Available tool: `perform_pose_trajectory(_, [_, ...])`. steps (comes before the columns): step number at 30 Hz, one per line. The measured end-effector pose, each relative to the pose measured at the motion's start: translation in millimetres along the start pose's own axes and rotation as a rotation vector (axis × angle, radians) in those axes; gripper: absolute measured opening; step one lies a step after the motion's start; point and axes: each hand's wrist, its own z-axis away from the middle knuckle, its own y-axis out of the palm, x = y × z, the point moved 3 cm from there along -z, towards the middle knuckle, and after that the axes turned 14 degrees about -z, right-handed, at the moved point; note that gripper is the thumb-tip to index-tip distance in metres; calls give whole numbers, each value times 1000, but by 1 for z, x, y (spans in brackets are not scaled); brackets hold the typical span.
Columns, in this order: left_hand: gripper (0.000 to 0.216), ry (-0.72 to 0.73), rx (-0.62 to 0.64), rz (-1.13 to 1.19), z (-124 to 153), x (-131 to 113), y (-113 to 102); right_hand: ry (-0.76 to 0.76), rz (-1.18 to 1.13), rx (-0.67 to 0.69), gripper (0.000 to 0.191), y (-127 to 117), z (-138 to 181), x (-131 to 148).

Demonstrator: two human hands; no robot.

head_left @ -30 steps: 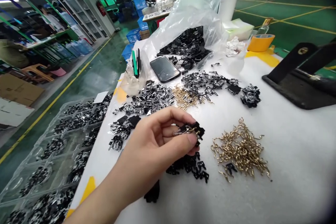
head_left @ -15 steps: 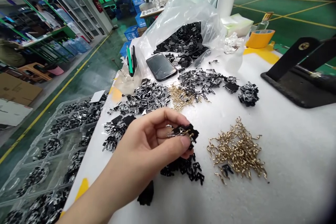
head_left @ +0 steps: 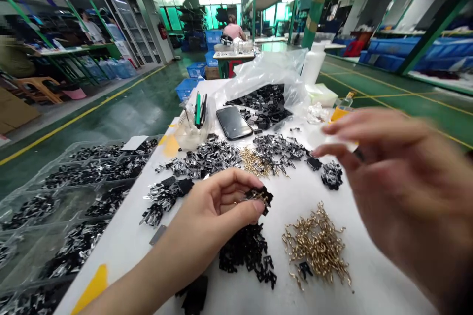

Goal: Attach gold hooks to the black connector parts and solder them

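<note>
My left hand [head_left: 218, 206] is closed in a pinch on a small black plastic clip with a brass hook [head_left: 261, 197], held above a pile of black clips [head_left: 246, 253]. To the right of that pile lies a heap of brass hooks [head_left: 316, 246]. My right hand [head_left: 399, 187] hovers blurred at the right, above the table, fingers spread and pointing left, holding nothing that I can make out.
Piles of silver-and-black parts [head_left: 207, 157] and a dark phone [head_left: 234, 122] lie farther back, beside a plastic bag of black clips [head_left: 264, 101]. Clear compartment trays [head_left: 74, 197] of parts stand at the left. A person sits at a far table [head_left: 233, 29].
My right hand has come into view from the right. The camera tilted up, showing more of the hall. My left hand keeps pinching the clip.
</note>
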Motion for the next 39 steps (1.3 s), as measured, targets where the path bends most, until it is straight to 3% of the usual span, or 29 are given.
perform_pose_trajectory(2, [12, 52, 4, 16, 3, -3, 1, -4, -23, 94, 12, 18, 5, 4])
perform_pose_trajectory(4, [12, 98, -8, 13, 6, -4, 2, -14, -3, 188, 18, 33, 12, 2])
perform_pose_trajectory(8, [10, 144, -31, 31, 10, -2, 2, -68, -9, 242, 21, 44, 18, -2])
perform_pose_trajectory(13, [14, 138, -21, 116, 11, -1, 2, -61, -74, 267, 22, 44, 17, -2])
perform_pose_trajectory(23, [30, -24, 136, 320, 11, -1, 4, -13, -122, 261, 23, 39, 19, -5])
perform_pose_trajectory(34, [21, -64, 232, 437, 10, 2, 7, 269, -310, 293, 12, 40, 18, -9])
perform_pose_trajectory(39, [20, -84, 250, 458, 11, 2, 7, 248, -319, 288, 13, 39, 17, -8])
